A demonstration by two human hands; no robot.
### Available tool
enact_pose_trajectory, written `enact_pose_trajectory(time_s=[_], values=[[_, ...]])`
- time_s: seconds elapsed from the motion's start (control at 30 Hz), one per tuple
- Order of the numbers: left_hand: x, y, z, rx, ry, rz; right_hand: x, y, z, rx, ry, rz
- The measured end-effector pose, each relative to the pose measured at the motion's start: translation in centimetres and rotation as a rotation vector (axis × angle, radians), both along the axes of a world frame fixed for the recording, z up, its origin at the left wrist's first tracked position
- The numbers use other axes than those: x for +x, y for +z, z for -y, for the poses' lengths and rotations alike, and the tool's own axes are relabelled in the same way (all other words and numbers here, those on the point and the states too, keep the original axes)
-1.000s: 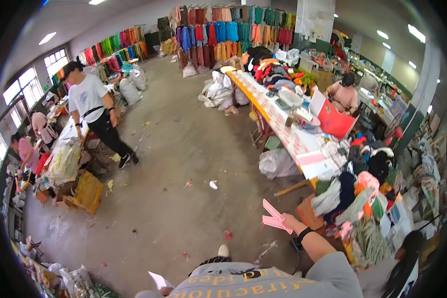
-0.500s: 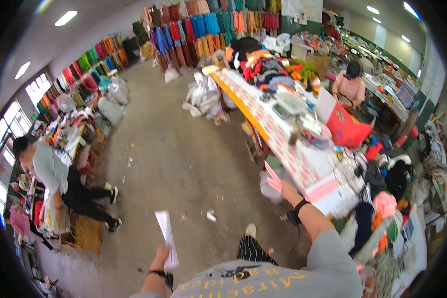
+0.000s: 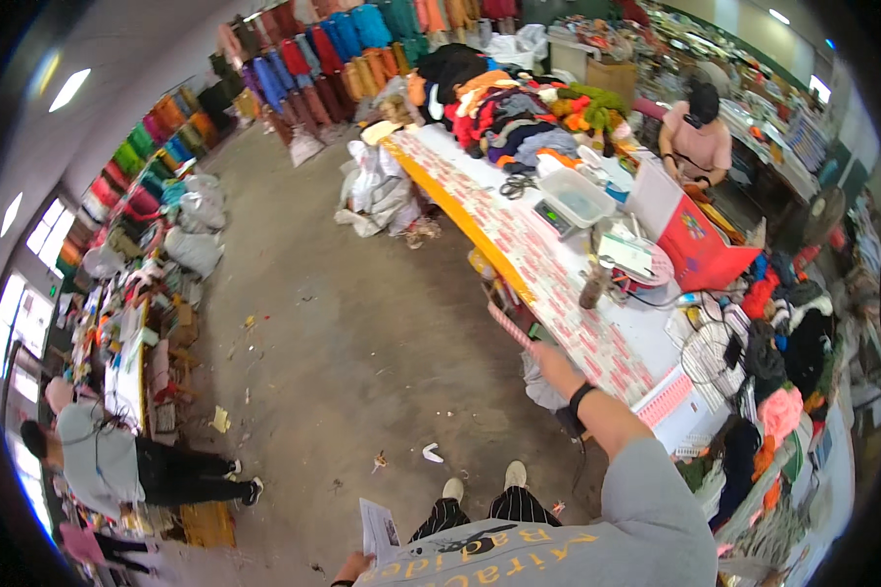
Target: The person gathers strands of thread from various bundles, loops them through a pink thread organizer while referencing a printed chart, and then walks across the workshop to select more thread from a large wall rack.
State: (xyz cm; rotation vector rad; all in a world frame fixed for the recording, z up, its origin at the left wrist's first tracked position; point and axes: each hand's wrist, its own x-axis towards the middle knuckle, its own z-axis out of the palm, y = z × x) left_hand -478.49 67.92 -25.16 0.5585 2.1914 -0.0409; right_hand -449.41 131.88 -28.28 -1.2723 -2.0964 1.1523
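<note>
Pink strips of card or fabric stick out from the right hand, which is closed around their near end and held out at the edge of the long table; the strips point up and to the left, over the table's yellow border and the concrete floor beside it; a dark watch band circles the right wrist, and a grey sleeve covers the arm behind it. White paper sheet stands upright in the left hand, low at the picture's bottom edge, pinched at its lower corner; only part of that hand shows, its fingers closed on the sheet; the sheet is well apart from the pink strips. The person's striped trouser legs and white shoes show between the two hands.

On the table's patterned pink and white cover lie a small scale, a clear plastic tub, scissors and, further off, a heap of folded clothes in many colours; a red box with a white lid stands at the far side, and a wire fan guard lies near the table's near end. A person in a pink top works behind the table; another person in a grey top bends over near crates at the left; rolls of coloured cloth line the far wall, and white sacks sit on the floor by the table.
</note>
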Motion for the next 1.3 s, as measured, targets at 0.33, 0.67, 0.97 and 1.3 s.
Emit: enact_pose_trajectory(time_s=[0.33, 0.67, 0.97, 1.3], values=[[-17.5, -14.7, -24.9, 0.210, -0.728, -0.003, 22.9, -4.7, 44.2, -0.194, -0.615, 0.333], [7.1, -9.9, -38.3, 0.318, -1.626, 0.153, 14.3, 5.7, 80.6, -0.108, -1.630, -0.036], [45.9, -4.3, 0.3, 0.056, -2.221, 1.121, 10.3, 15.5, 103.0, 0.095, -2.022, 0.716], [60.8, 8.0, 30.0, -0.763, -2.418, 1.382, 13.9, 16.1, 122.2, 0.133, -2.406, 0.809]])
